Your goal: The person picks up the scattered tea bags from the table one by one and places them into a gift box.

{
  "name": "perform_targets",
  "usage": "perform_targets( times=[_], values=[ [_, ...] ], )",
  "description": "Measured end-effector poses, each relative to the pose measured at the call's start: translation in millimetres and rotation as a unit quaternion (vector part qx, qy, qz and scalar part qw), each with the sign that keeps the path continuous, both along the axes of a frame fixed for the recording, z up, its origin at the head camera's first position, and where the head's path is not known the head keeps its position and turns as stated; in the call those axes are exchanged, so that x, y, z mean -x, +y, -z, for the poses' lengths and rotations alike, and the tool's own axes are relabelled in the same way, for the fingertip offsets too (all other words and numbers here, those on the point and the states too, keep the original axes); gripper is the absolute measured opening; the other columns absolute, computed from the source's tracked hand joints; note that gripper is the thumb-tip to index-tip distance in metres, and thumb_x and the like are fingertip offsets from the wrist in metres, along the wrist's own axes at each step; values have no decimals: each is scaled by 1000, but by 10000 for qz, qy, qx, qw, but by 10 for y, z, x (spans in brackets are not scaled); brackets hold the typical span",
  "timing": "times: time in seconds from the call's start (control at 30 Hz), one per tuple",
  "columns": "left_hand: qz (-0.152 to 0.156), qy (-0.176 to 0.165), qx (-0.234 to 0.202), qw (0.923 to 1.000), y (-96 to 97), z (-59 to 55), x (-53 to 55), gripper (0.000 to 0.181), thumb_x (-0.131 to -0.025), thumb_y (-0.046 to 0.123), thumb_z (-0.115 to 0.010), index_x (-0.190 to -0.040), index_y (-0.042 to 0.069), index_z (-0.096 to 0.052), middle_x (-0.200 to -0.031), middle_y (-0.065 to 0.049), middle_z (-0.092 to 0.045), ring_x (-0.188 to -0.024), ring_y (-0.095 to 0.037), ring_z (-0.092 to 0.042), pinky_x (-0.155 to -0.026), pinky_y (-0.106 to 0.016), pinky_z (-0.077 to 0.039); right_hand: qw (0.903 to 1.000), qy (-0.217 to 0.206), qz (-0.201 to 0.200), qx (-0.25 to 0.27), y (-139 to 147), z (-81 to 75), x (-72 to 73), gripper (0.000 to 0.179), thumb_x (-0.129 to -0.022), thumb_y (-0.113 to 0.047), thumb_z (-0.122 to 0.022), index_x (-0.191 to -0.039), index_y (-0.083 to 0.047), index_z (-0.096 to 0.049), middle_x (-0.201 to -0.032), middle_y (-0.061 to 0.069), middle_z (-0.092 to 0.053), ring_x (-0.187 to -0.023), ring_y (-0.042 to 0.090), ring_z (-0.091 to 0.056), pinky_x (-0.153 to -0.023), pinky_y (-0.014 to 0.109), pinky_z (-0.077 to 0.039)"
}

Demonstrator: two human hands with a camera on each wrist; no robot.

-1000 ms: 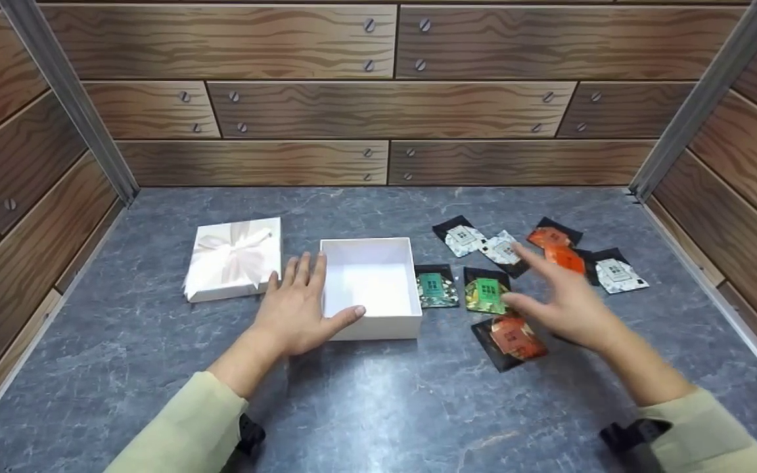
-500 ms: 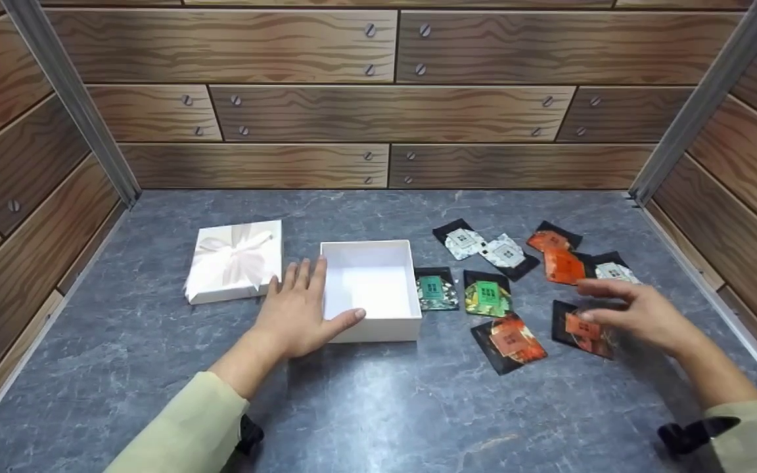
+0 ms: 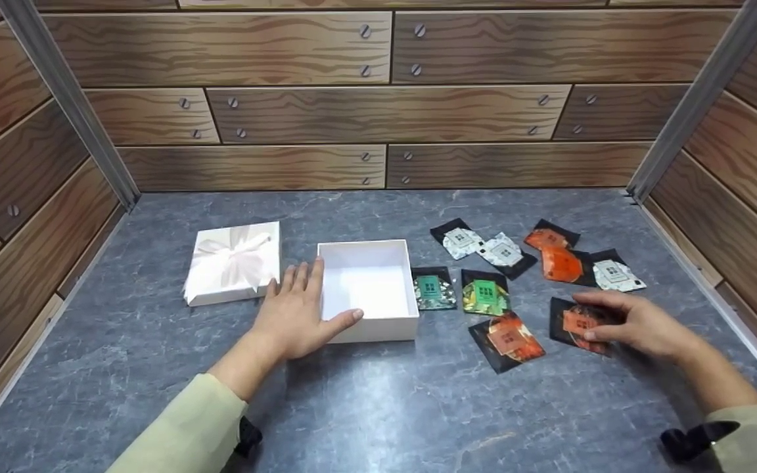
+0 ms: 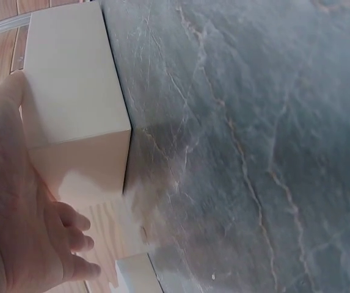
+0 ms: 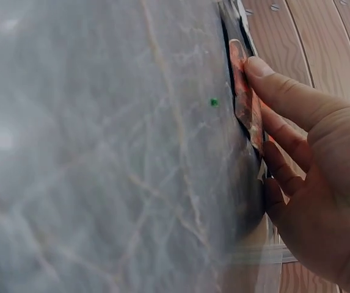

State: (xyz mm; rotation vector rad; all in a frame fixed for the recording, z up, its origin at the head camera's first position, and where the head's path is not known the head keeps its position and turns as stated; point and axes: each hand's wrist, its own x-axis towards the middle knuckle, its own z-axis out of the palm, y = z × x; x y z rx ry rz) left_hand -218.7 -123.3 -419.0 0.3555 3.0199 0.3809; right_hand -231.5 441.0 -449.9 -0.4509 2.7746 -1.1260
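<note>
Orange-and-black packet (image 3: 569, 320) lay toward the lower right of the frame, partly under the right hand (image 3: 644, 325); fingers curved, thumb on it, whether pinching I couldn't tell. Left hand (image 3: 294, 316), fingers straight and spread, touched the white box (image 3: 382, 330) mid-frame; ribboned lid (image 3: 234, 263) centre left.

can't read any words tbh; the green packet (image 3: 485, 293), teal packet (image 3: 435, 290) and pinched orange-red packet (image 3: 577, 323) all wear labels (image 3: 485, 289) with a dark window-like mark (image 3: 430, 287); any lettering is too tiny
</note>
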Motion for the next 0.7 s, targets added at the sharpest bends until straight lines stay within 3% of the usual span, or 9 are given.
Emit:
perform_targets(
  times=[0.17, 0.3, 0.47, 0.7],
  values=[
    [0, 44, -48, 10000, 1, 5, -1, 124, -91, 91, -38, -170, 1, -9, -170, -32, -22, -158, -50, -17, -126, -68, -12, 9998, 161, -67, -56, -8, 23, 6, 69, -85, -13, -89, -147, 1, -61, -143, 26, -61, -112, 1, -56, -94, 11, -42],
    [59, 89, -117, 9999, -5, 15, 8, 123, -92, 90, -39, -169, 0, -9, -171, -30, -19, -158, -51, -15, -127, -66, -13, 9997, 173, -178, -43, -22, 11, 16, 70, -86, -12, -89, -147, 2, -59, -118, 18, -68, -96, 11, -60, -81, 19, -49],
    [272, 272, -129, 9992, -26, 15, 34, 124, -92, 90, -39, -168, -3, -11, -174, -26, -15, -160, -48, -12, -129, -60, -11, 9994, 70, -263, 202, -45, -4, 13, 71, -86, -8, -87, -148, 3, -55, -93, 9, -66, -80, 14, -61, -67, 25, -52],
    [620, 621, -354, 9955, -134, -30, 111, 122, -90, 88, -48, -167, -4, -21, -172, -23, -23, -160, -43, -18, -130, -56, -12, 9982, -175, -207, 526, -64, -12, 31, 66, -90, -5, -83, -148, 3, -51, -91, 15, -69, -74, 17, -69, -61, 29, -57]
  ],
)
